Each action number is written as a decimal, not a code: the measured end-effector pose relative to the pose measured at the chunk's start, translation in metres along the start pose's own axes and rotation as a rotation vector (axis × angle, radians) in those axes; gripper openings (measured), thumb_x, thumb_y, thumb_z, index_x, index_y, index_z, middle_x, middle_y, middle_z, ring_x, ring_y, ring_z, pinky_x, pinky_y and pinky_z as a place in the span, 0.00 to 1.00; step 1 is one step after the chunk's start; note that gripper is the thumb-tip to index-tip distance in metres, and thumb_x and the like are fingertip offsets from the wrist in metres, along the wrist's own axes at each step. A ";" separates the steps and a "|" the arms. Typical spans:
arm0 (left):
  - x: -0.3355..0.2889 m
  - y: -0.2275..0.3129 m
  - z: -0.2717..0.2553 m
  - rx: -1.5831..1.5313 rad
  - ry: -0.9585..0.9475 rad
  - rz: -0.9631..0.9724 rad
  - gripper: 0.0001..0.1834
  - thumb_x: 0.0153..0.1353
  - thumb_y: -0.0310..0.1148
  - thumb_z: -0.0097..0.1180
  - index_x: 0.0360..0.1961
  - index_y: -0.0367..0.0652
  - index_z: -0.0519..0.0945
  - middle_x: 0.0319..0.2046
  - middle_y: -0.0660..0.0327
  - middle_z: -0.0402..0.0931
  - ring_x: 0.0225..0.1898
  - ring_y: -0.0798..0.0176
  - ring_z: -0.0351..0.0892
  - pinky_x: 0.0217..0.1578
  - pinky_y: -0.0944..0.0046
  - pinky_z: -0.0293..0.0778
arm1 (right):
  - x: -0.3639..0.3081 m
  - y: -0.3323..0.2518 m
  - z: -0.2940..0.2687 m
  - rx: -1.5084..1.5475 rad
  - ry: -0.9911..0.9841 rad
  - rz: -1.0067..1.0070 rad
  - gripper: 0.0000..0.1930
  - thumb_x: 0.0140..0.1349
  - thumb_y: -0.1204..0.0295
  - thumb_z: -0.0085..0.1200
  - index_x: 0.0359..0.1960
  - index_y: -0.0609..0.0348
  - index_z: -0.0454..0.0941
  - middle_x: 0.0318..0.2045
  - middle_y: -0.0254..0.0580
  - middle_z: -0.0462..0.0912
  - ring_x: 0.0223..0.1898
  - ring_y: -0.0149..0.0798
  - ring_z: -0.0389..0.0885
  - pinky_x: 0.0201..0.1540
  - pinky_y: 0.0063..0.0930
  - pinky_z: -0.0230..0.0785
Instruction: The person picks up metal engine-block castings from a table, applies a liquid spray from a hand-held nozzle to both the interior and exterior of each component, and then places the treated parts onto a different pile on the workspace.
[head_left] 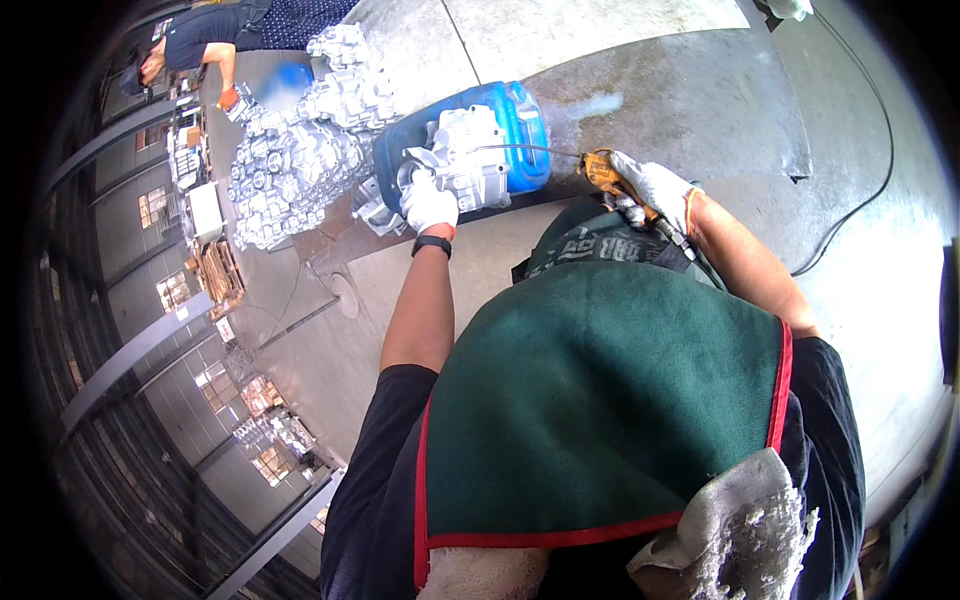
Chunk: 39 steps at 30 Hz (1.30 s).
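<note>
My left hand (430,205), in a white glove, grips the near left part of a silvery metal casting (470,150). Its fingertips are partly lost against the bright metal. The casting rests on a blue plastic container (528,140) lying on its side. Out to the right, my right hand (655,188), also gloved, is closed around a yellow handheld power tool (602,172). From the tool a long thin rod (530,148) reaches left to the casting. A hose fitting (675,237) hangs at the tool's rear, near my apron (610,400).
Many similar castings (300,165) are heaped on the left. Beyond them a person (225,45) in dark clothes reaches toward the heap with a gloved hand. A dark cable (885,130) curves over the floor at right. A grey metal sheet (700,110) lies beyond the tool.
</note>
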<state>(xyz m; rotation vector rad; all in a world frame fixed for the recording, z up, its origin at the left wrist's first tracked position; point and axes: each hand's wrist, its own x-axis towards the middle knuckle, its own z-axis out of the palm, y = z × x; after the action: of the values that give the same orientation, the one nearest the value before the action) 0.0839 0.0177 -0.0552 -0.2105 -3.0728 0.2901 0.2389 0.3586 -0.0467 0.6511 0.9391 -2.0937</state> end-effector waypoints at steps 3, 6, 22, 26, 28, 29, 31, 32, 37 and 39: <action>0.000 0.005 -0.004 0.005 -0.023 -0.011 0.20 0.42 0.30 0.54 0.40 0.41 0.69 0.30 0.48 0.76 0.34 0.46 0.77 0.36 0.52 0.73 | 0.000 0.001 0.005 0.040 -0.032 -0.020 0.24 0.67 0.50 0.35 0.30 0.58 0.73 0.14 0.29 0.69 0.10 0.23 0.61 0.11 0.16 0.53; 0.003 0.006 -0.009 0.020 -0.077 -0.030 0.22 0.42 0.30 0.55 0.42 0.40 0.68 0.32 0.47 0.76 0.35 0.45 0.77 0.38 0.51 0.73 | -0.005 -0.008 0.011 -0.080 0.031 -0.042 0.25 0.67 0.48 0.35 0.29 0.59 0.72 0.14 0.29 0.67 0.10 0.24 0.60 0.13 0.18 0.53; 0.018 -0.074 -0.025 -0.892 0.138 -0.255 0.28 0.51 0.39 0.63 0.51 0.40 0.69 0.43 0.57 0.76 0.45 0.57 0.74 0.50 0.60 0.67 | -0.076 -0.021 0.020 -0.844 0.513 -0.293 0.33 0.63 0.43 0.35 0.27 0.67 0.76 0.17 0.47 0.77 0.20 0.41 0.76 0.28 0.33 0.67; 0.020 -0.123 0.032 -0.798 -0.117 -0.176 0.34 0.47 0.51 0.62 0.51 0.41 0.72 0.44 0.48 0.75 0.47 0.50 0.75 0.47 0.56 0.69 | -0.088 -0.056 0.045 -0.329 0.374 -0.334 0.28 0.64 0.44 0.37 0.46 0.56 0.75 0.33 0.32 0.77 0.28 0.26 0.71 0.29 0.19 0.63; 0.053 -0.057 -0.004 -0.855 -0.226 0.003 0.27 0.47 0.46 0.62 0.45 0.41 0.75 0.40 0.48 0.77 0.43 0.49 0.77 0.43 0.54 0.71 | -0.092 -0.047 0.019 -0.053 0.316 -0.566 0.27 0.64 0.46 0.39 0.52 0.56 0.70 0.39 0.33 0.77 0.37 0.29 0.74 0.38 0.21 0.66; 0.055 -0.068 0.000 -0.788 -0.201 -0.007 0.24 0.47 0.44 0.62 0.42 0.41 0.76 0.37 0.48 0.78 0.41 0.48 0.77 0.42 0.55 0.71 | -0.088 -0.048 0.022 -0.087 0.298 -0.561 0.27 0.64 0.46 0.41 0.53 0.56 0.69 0.40 0.34 0.77 0.37 0.30 0.74 0.42 0.24 0.66; 0.055 -0.069 -0.003 -0.821 -0.218 0.008 0.18 0.48 0.41 0.60 0.37 0.40 0.79 0.34 0.50 0.79 0.37 0.50 0.78 0.39 0.57 0.72 | -0.069 -0.045 0.019 -0.025 0.237 -0.495 0.29 0.62 0.45 0.44 0.54 0.56 0.68 0.41 0.35 0.76 0.40 0.32 0.73 0.44 0.27 0.66; 0.059 -0.079 0.018 -0.909 -0.269 -0.038 0.19 0.43 0.42 0.62 0.35 0.42 0.80 0.35 0.49 0.79 0.39 0.49 0.78 0.40 0.56 0.72 | -0.053 -0.040 0.016 0.017 0.182 -0.492 0.29 0.62 0.45 0.44 0.54 0.56 0.67 0.41 0.35 0.76 0.40 0.32 0.73 0.45 0.28 0.66; 0.056 -0.066 -0.013 -0.863 -0.382 -0.138 0.19 0.41 0.41 0.62 0.34 0.42 0.81 0.34 0.50 0.79 0.38 0.49 0.78 0.39 0.58 0.73 | -0.026 -0.027 0.025 0.000 0.160 -0.452 0.30 0.60 0.46 0.47 0.54 0.57 0.66 0.42 0.38 0.75 0.39 0.35 0.74 0.44 0.31 0.67; 0.059 -0.070 -0.009 -0.775 -0.342 -0.090 0.19 0.39 0.42 0.62 0.33 0.43 0.82 0.34 0.51 0.79 0.37 0.50 0.79 0.40 0.58 0.73 | -0.027 -0.030 0.030 -0.021 0.143 -0.447 0.30 0.60 0.46 0.47 0.54 0.57 0.66 0.42 0.39 0.75 0.39 0.36 0.74 0.45 0.31 0.67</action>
<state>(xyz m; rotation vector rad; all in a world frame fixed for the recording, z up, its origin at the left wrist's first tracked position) 0.0173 -0.0406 -0.0308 -0.0423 -3.3310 -0.9778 0.2275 0.3604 0.0022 0.6296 1.2793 -2.4445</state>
